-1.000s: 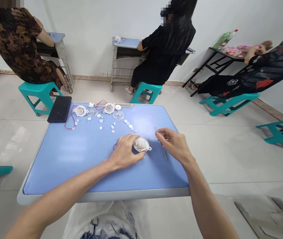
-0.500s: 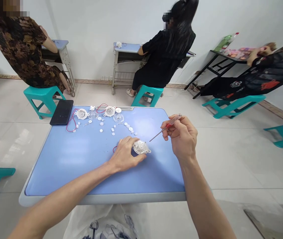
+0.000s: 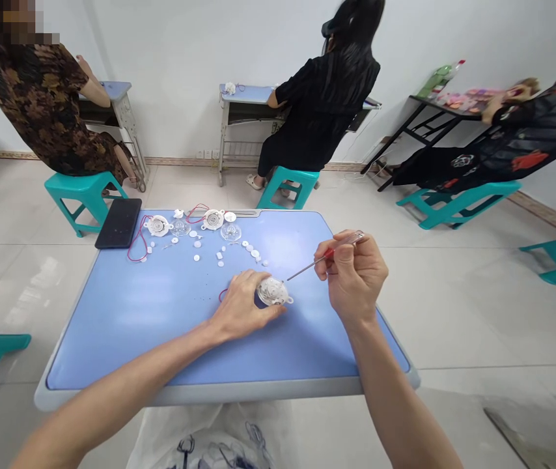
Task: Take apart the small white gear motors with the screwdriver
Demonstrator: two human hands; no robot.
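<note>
My left hand (image 3: 243, 307) grips a round plastic housing with a clear cover (image 3: 273, 291), pressing it onto the blue table top (image 3: 161, 326). A short red wire (image 3: 222, 296) shows beside my left fingers. My right hand (image 3: 353, 277) holds a small red-handled screwdriver (image 3: 329, 255) in its fingers, above the table. Its thin metal shaft slants left, and the tip comes very close to the top right of the housing. Whether the tip touches cannot be told. My left hand hides part of the housing.
Two white round housings (image 3: 213, 219), clear domes (image 3: 232, 232), small white discs (image 3: 254, 254) and looped red wire (image 3: 136, 244) lie at the table's far side. A black tablet (image 3: 118, 223) lies at the far left corner. Co-workers sit on teal stools at desks beyond.
My right hand has lifted the screwdriver off the table and turned it, so the shaft now points left at the housing. My left hand stays on the housing.
</note>
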